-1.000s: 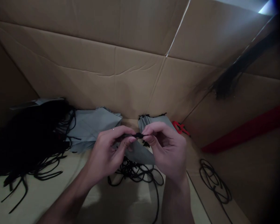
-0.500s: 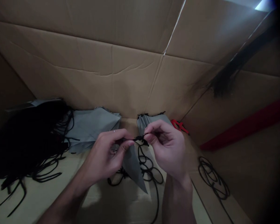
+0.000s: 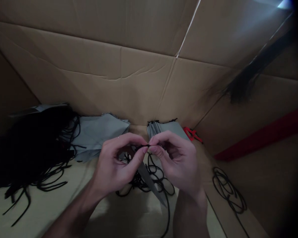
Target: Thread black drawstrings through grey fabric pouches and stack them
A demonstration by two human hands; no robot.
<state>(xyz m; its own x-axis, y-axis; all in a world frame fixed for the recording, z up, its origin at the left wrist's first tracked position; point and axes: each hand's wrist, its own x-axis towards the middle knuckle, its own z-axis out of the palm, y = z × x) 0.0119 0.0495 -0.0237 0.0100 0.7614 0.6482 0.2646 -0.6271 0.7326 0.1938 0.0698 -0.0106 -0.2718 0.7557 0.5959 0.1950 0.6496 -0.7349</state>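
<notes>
Between my two hands, at the middle of the view, is a short stretch of black cord (image 3: 148, 145), mostly covered by fingertips. My left hand (image 3: 120, 162) pinches it between thumb and forefinger. From the other side my right hand (image 3: 177, 158) pinches it the same way, the fingertips almost meeting. A grey fabric piece (image 3: 151, 185) hangs below the left hand, turned nearly edge-on. Loops of black cord (image 3: 161, 181) lie on the surface beneath. Whether the pinched cord is knotted is hidden.
A big heap of black cords (image 3: 32, 148) lies at left, beside a stack of grey fabric pieces (image 3: 101, 130). Behind my right hand stands another grey stack (image 3: 172, 127) with black cord ends, near red-handled scissors (image 3: 193, 135). A coiled cord (image 3: 228, 191) lies at right. Cardboard walls (image 3: 101, 59) enclose the area.
My hands have drawn together, so less black cord shows between the fingertips. The hanging grey fabric has turned more edge-on and its tip has swung right.
</notes>
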